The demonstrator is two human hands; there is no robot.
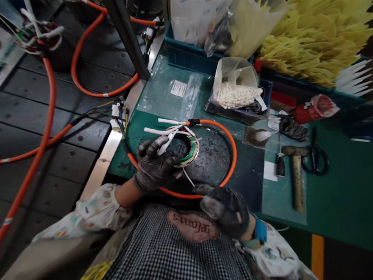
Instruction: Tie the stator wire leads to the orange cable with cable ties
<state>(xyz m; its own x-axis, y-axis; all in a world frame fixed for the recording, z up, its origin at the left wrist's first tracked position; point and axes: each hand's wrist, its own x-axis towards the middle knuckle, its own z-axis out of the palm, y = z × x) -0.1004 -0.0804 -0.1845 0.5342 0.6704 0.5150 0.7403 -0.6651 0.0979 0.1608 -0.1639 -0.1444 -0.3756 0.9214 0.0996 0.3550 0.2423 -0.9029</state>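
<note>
My left hand (154, 165), in a dark grey glove, closes around a coiled wire bundle (190, 151) with green and white strands. Several white cable ties (167, 132) stick out from that bundle. My right hand (222, 210), gloved the same way, grips the orange cable (233, 157) low on its loop. The cable curves across a green work mat (285, 201) and over a round dark metal plate (209, 163). Thin coloured wires with small white connectors (115, 116) end at the mat's left edge.
A hammer (296, 175), black-handled scissors (316, 153) and a small screwdriver (280, 163) lie to the right. A bag of white parts (233, 85) and a blue crate (187, 57) stand behind. Orange cables (82, 57) cross the dark slotted surface at left.
</note>
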